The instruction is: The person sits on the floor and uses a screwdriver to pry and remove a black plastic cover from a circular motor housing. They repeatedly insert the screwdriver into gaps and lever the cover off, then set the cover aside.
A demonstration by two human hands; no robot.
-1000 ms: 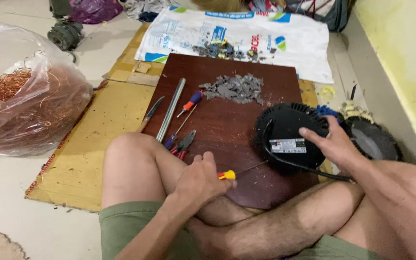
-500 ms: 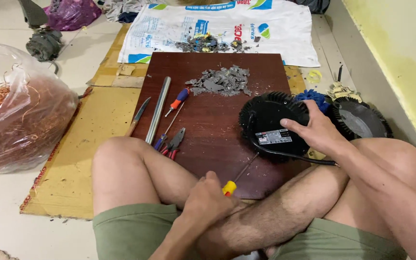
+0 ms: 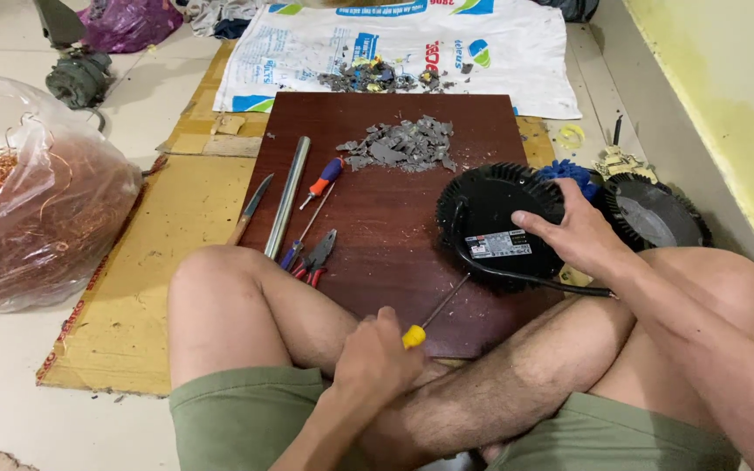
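Note:
I sit cross-legged before a dark red wooden board [image 3: 377,227]. My left hand [image 3: 377,358] grips a yellow-handled screwdriver [image 3: 434,314]; its thin shaft slants up to the lower edge of a round black finned housing [image 3: 490,222] lying on the board's right side. My right hand [image 3: 573,235] rests on the right side of that housing, fingers spread over its white label. A black cable [image 3: 525,279] curves along the housing's near rim toward my right knee.
A grey pile of broken bits [image 3: 403,144], a metal tube [image 3: 288,194], a red-and-blue screwdriver [image 3: 320,181], pliers [image 3: 314,257] and a knife [image 3: 250,205] lie on the board's left. A second round housing [image 3: 652,209] sits right. A plastic bag of copper wire [image 3: 32,214] stands left.
The view has shifted, so the board and housing sit higher and further right in the picture. The screwdriver stays in my left hand with its tip at the housing; my right hand stays on it.

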